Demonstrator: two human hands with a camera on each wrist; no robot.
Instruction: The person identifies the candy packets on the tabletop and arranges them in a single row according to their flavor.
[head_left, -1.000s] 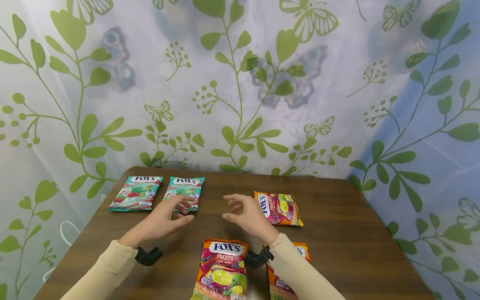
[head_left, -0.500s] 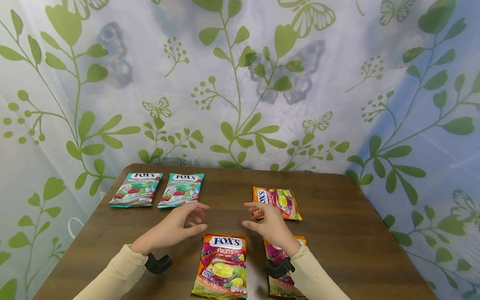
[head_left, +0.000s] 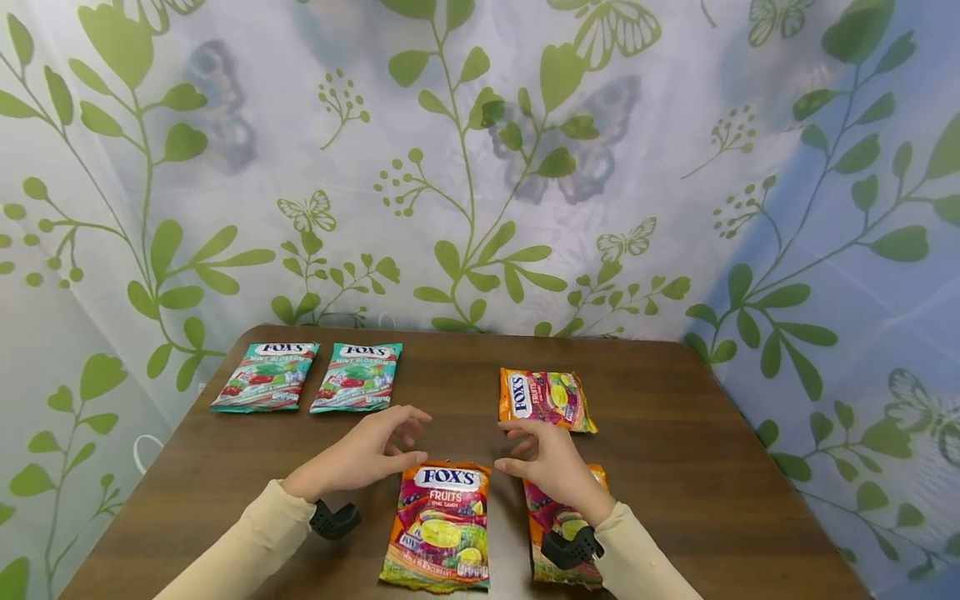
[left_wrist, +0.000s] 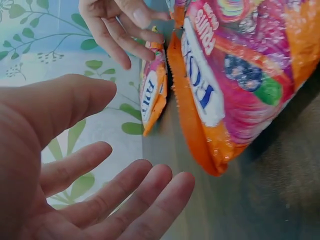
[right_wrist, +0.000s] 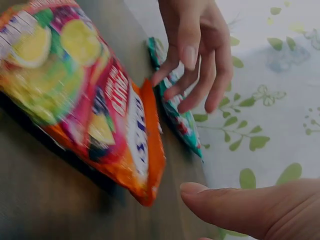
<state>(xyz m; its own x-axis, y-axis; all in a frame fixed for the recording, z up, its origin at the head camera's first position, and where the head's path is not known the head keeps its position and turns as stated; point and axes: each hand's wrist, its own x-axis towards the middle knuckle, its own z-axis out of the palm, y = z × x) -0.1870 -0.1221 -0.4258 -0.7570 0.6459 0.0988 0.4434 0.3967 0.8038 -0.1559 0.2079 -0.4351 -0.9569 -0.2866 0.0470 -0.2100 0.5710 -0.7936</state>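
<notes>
An orange and magenta bag of Fox's fruit candy (head_left: pixel 441 529) lies near the front middle of the table. Just past its top left corner hovers my left hand (head_left: pixel 371 450), fingers loosely bent and holding nothing. My right hand (head_left: pixel 551 462) is also bare, over the top of a second fruit candy bag (head_left: pixel 543 517), which it and its wrist partly cover. Right behind that hand a third fruit candy bag (head_left: pixel 551 400) lies turned sideways. From the left wrist, the front bag (left_wrist: pixel 240 75) shows beyond my spread fingers (left_wrist: pixel 145 195).
Two teal bags of Fox's mint candy, one at the far left (head_left: pixel 266 379) and one beside it (head_left: pixel 357 379), lie on the brown wooden table (head_left: pixel 675 483). A leaf-patterned curtain (head_left: pixel 480 167) hangs right behind the table's back edge.
Both hands have moved right and toward the front, the left one leaving the second mint bag uncovered. The view has tilted slightly. The bags keep their places on the table.
</notes>
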